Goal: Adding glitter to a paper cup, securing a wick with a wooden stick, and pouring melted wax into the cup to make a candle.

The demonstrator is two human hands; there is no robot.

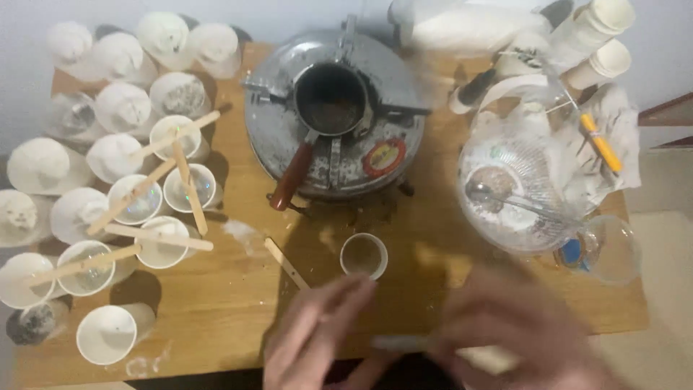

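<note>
wooden table (216,303), both hands' grip blurred

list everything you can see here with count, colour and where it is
wooden table: one, light brown, fills the view
metal pot: one, silver with a red round sticker, top centre
ladle: one, dark cup with a reddish handle, resting on the pot
small cup: one, white, brownish inside, centre, just ahead of the hands
paper cups: many, white, left side, some open, some covered
wooden sticks: several, pale, lying across the open cups; one loose on the table
clear bowl: one, transparent, right, with a spoon inside
stacked cups: two stacks, white, top right
left hand: blurred, bottom centre
right hand: blurred, bottom right; a thin pale object between the hands is too blurred to identify
</note>
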